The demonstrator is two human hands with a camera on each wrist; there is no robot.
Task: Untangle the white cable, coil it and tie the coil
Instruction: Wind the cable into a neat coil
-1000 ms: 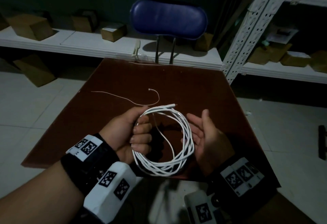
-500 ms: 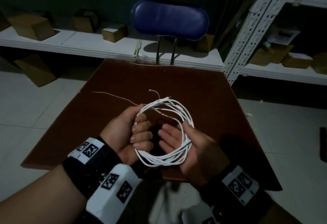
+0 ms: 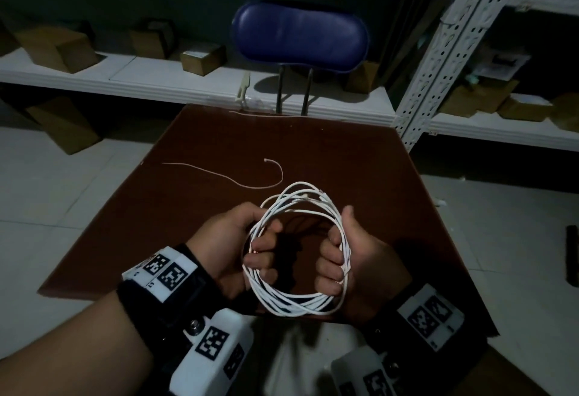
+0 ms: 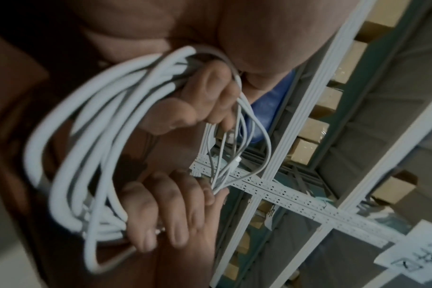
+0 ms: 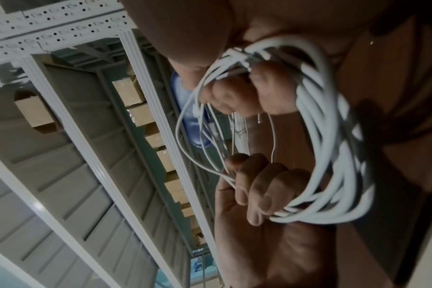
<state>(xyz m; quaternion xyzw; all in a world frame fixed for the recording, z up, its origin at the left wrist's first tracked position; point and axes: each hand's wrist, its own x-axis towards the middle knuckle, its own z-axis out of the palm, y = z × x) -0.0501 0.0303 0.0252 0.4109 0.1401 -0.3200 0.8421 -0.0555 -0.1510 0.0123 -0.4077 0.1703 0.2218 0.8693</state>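
The white cable (image 3: 297, 248) is held as a loose coil of several turns above the near edge of the brown table (image 3: 360, 176), gripped on its left side by the left hand (image 3: 232, 251) and on its right side by the right hand (image 3: 354, 264). The fingers of both hands are curled tight round the bundled strands, with the right thumb raised along the outside of the coil; this is confirmed in both wrist views, where the turns are seen pinched together under the knuckles and spread apart between the two grips. A thin white tie (image 3: 238, 176) is seen lying on the table beyond the coil, well apart from both hands and not yet used. It is judged that the tying step remains, and that one hand will have to be freed to fetch the tie. The main risk is that the unbound turns, being springy and uneven, would fan out or slip once held on a single side, so that the coil would be spoiled or tangled again. A connector end near the top of the coil appears untucked and could work loose. Since the coil is held over the table's edge, dropped turns could fall toward the floor
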